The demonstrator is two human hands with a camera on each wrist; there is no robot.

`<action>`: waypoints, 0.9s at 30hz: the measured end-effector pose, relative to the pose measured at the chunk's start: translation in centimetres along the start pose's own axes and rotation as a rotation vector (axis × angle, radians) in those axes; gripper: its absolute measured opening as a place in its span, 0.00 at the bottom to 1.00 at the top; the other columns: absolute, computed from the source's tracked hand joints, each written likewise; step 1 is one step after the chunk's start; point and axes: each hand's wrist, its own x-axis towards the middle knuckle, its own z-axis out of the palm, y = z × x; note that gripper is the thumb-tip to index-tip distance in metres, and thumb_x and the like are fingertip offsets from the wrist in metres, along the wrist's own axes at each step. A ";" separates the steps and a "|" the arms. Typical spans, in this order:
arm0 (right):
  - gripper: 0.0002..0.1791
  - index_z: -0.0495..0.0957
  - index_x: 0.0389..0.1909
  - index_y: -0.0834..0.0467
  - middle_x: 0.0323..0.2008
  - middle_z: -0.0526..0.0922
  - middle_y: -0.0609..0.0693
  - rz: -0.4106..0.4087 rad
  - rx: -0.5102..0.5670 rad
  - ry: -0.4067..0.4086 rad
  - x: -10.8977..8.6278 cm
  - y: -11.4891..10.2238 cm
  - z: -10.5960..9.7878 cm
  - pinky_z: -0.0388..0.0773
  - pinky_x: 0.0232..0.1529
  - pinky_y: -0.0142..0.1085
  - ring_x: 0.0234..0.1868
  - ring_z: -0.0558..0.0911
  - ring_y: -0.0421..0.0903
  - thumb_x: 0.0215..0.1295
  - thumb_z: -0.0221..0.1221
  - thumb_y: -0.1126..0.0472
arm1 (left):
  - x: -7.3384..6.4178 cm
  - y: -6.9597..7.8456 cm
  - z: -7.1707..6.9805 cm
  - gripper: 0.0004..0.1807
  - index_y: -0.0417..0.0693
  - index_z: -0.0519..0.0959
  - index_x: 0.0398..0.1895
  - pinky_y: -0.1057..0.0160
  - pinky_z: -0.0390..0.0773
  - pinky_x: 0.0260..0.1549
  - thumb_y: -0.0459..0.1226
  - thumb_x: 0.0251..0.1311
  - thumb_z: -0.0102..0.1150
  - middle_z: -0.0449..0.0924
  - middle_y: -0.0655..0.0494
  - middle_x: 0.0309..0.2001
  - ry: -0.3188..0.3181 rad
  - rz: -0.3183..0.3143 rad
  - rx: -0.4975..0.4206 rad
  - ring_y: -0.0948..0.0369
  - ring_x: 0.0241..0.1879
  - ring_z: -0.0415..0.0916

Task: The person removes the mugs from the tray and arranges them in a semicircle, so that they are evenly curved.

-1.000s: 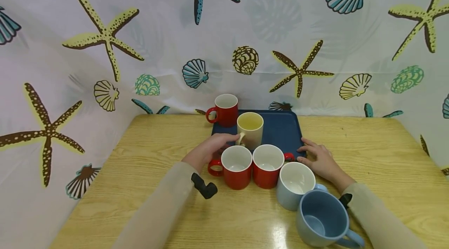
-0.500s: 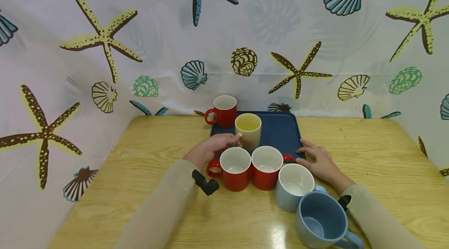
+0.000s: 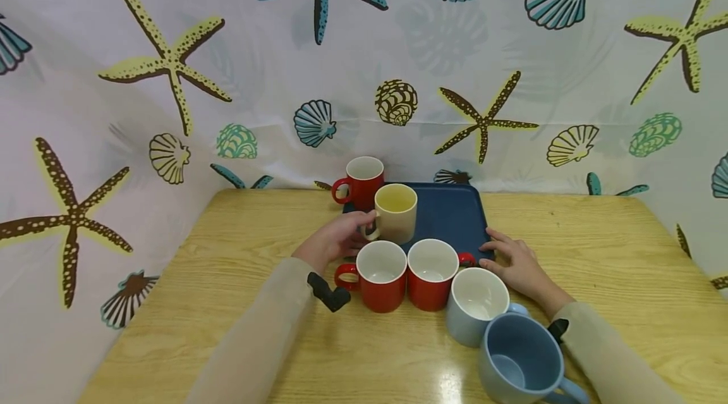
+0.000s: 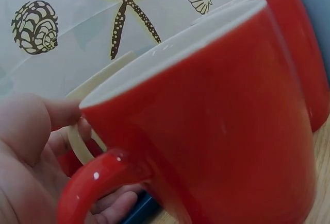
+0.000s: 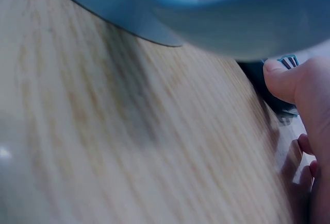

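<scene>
left hand [image 3: 337,238] pinches cream ceramic mug [image 3: 395,227] by its handle [image 4: 77,144] | mug over left of navy rectangular tray [image 3: 449,217], contact hidden | right hand [image 3: 519,266] spread at tray edge | risk: pulling back low could bump front-left glossy red mug [image 3: 382,293]

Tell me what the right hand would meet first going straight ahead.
Most likely the dark blue tray: the right hand points at its right rim, though whether they touch is unclear.
</scene>
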 end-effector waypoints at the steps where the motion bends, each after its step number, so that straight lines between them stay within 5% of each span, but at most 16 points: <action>1: 0.19 0.78 0.49 0.57 0.67 0.59 0.58 0.001 0.001 0.003 0.0 0.0 0.0 0.55 0.51 0.57 0.55 0.64 0.58 0.60 0.61 0.52 | 0.0 0.0 -0.1 0.16 0.49 0.69 0.38 0.55 0.75 0.45 0.52 0.64 0.51 0.72 0.41 0.49 0.008 0.000 -0.012 0.50 0.43 0.73; 9: 0.19 0.78 0.48 0.57 0.67 0.60 0.58 -0.007 0.018 0.017 0.0 -0.3 0.2 0.53 0.52 0.59 0.54 0.64 0.59 0.60 0.61 0.51 | 0.6 -0.1 -0.6 0.18 0.48 0.67 0.37 0.56 0.77 0.43 0.52 0.61 0.53 0.73 0.37 0.47 0.093 0.009 -0.078 0.49 0.42 0.77; 19: 0.19 0.79 0.48 0.56 0.67 0.60 0.58 -0.010 0.015 0.017 0.1 0.0 0.2 0.55 0.51 0.58 0.54 0.64 0.58 0.60 0.61 0.50 | -0.1 -0.4 -1.4 0.19 0.47 0.67 0.34 0.57 0.77 0.43 0.53 0.59 0.55 0.75 0.37 0.45 0.063 0.048 -0.104 0.49 0.41 0.78; 27: 0.21 0.79 0.46 0.57 0.65 0.63 0.59 -0.051 0.016 0.075 -0.2 0.0 0.2 0.56 0.47 0.56 0.51 0.66 0.57 0.59 0.61 0.46 | -0.4 -0.3 -2.2 0.20 0.47 0.66 0.42 0.56 0.74 0.49 0.52 0.60 0.54 0.72 0.37 0.50 0.084 0.031 -0.121 0.48 0.45 0.75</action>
